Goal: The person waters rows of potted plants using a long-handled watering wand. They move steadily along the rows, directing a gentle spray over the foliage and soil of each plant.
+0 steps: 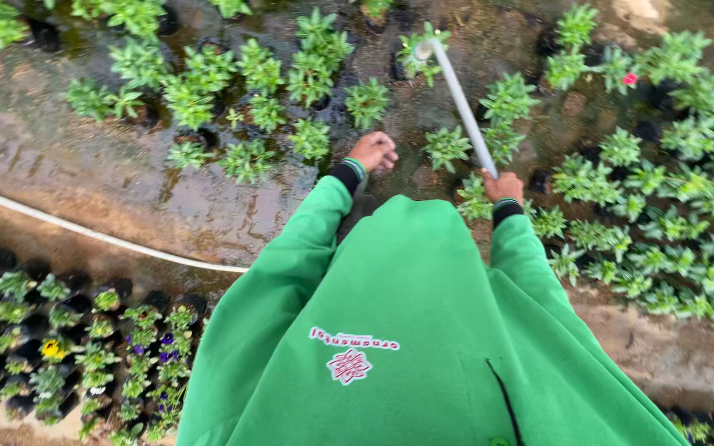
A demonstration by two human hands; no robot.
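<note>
My right hand (502,186) grips the near end of a long white pipe (461,103) that slants up and away over small green potted plants (446,146). The pipe's far tip sits above a plant near the top middle. My left hand (373,152) is curled shut in front of my chest, beside the pipe hand, above wet ground; whether it holds anything I cannot tell. Both arms wear green sleeves with dark cuffs, and my green jacket (406,330) fills the lower middle.
Wet brown ground (126,182) runs between plant groups. A thin white hose (84,233) crosses at left. Dark pots with small flowering plants (51,347) stand at lower left. More green seedlings (663,206) crowd the right side and the top left.
</note>
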